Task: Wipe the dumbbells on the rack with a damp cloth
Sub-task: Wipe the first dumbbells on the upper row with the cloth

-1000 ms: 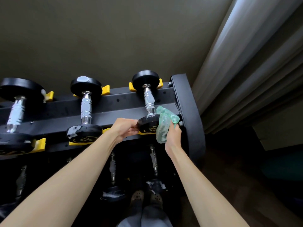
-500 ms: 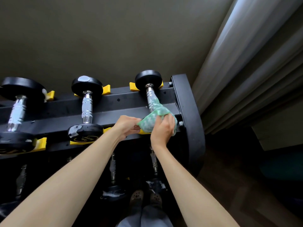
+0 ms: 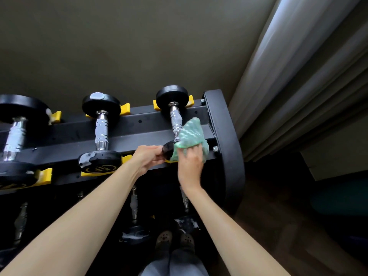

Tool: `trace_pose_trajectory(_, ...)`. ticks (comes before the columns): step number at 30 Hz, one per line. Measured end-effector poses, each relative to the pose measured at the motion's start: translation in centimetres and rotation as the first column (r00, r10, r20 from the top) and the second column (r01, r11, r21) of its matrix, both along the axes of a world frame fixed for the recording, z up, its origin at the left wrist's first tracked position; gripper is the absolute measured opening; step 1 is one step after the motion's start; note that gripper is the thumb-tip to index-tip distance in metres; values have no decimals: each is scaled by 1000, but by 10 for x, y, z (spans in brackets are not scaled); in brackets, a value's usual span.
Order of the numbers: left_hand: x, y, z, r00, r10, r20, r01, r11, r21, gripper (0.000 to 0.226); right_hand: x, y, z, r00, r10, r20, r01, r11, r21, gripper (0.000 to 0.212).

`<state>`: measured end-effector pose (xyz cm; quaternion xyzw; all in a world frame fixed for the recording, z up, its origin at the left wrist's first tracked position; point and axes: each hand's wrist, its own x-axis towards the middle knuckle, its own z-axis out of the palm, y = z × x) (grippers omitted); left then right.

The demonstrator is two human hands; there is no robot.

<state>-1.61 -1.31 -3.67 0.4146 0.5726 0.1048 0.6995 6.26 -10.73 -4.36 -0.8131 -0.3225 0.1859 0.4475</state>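
At the right end of the rack, my left grip clasps the near head of the dumbbell. My right grip bunches the limp cloth against it. It looks heavy and prone to rolling, so I'd hold the head.

You're working in dim light. Daylight glows softly through the pale pleated curtain at the right. The lower tier of the black steel rack sinks into shadow, and the wide lens bends the edges.
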Motion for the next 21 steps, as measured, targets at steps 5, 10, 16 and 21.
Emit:
trace_pose_trajectory(5,5,-2,8,999,-38,-8,39,998,47,26,-6,15,-22,905,-3,425,61,991,-122,45)
trace_pose_trajectory(10,10,-2,12,997,-72,-30,74,995,74,26,7,29,-5,962,-269,57,273,958,-83,35)
trace_pose_trajectory(16,0,-7,4,998,-47,39,46,999,17,30,55,19,4,474,-349,-808,308,926,-219,23)
trace_pose_trajectory(21,-3,-4,0,996,-76,43,76,997,13,30,35,11,4,232,-327,-916,489,853,-181,36)
